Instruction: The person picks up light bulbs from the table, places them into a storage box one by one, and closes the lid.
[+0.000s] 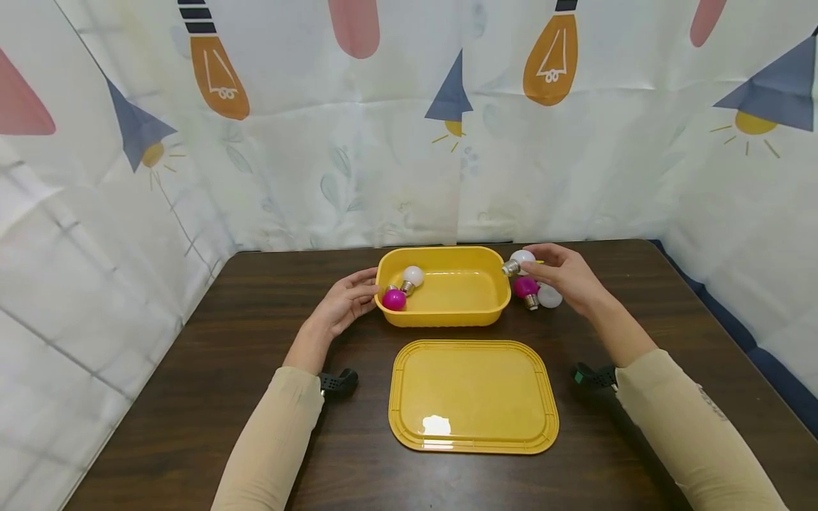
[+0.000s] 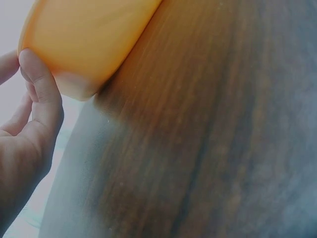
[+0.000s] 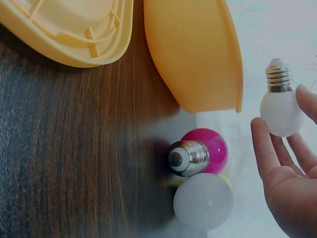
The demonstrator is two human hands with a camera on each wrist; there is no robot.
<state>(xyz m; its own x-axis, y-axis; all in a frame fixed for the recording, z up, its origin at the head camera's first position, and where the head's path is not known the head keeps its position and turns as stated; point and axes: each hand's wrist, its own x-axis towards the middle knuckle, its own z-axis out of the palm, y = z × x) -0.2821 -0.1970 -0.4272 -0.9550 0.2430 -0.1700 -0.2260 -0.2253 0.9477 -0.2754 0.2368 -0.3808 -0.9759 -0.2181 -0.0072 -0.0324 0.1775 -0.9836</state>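
Observation:
My right hand [image 1: 567,275] pinches a white light bulb [image 3: 281,111] between thumb and fingers, its metal screw base pointing left in the head view. The bulb is raised by the right end of a yellow plastic container [image 1: 447,319]. At the container's left end, my left hand [image 1: 347,301] holds the rim, the thumb against the outer wall in the left wrist view. Inside, toward the left, lie a white bulb [image 1: 413,275] and a magenta bulb [image 1: 394,300]. Below my right hand, another magenta bulb [image 3: 214,150] and a white bulb [image 3: 203,201] lie together on the table.
A yellow lid [image 1: 473,394] lies flat on the dark wooden table [image 1: 255,426], in front of the container. A bit of something yellow shows behind the loose bulbs in the right wrist view. A printed curtain [image 1: 396,163] hangs behind the table.

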